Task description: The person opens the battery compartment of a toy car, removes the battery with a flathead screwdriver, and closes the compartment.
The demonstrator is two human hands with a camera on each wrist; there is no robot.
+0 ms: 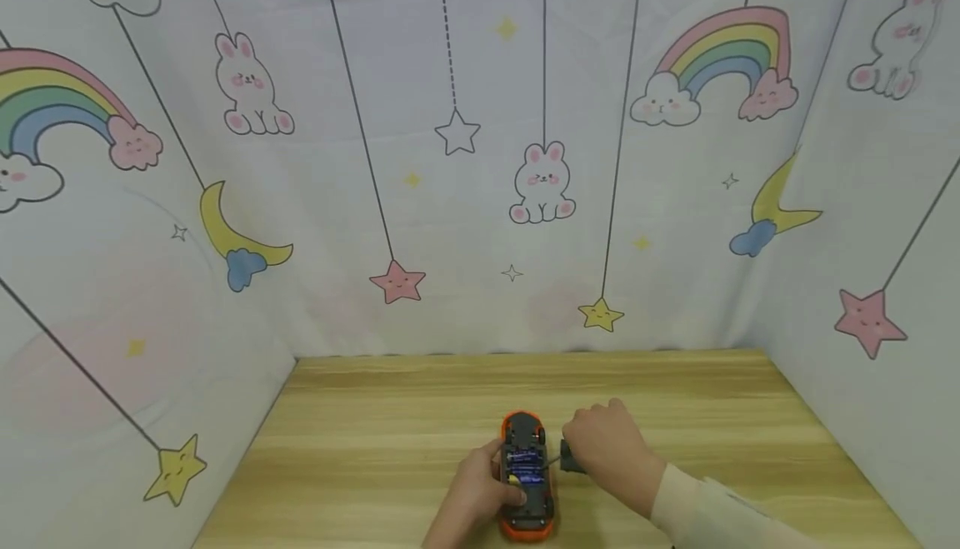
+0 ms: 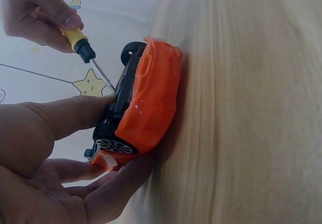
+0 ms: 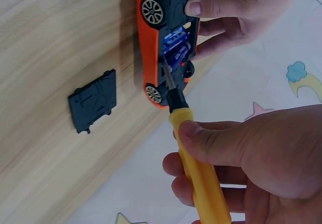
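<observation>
An orange toy car (image 1: 527, 524) lies upside down on the wooden table, its underside facing up. Blue batteries (image 3: 177, 47) sit in the uncovered compartment. My left hand (image 1: 480, 486) grips the car by its sides, thumb on the black underside. With its fingers wrapped round the yellow handle, my right hand (image 3: 251, 158) holds a screwdriver (image 3: 193, 158). Its metal tip reaches the edge of the battery compartment. Beside the car lies a black battery cover (image 3: 94, 100), partly hidden under my right hand (image 1: 611, 449) in the head view.
The wooden table (image 1: 360, 441) is enclosed at the back and sides by white cloth (image 1: 480, 224) printed with rabbits, stars, moons and rainbows. Its back edge meets the cloth well beyond the car.
</observation>
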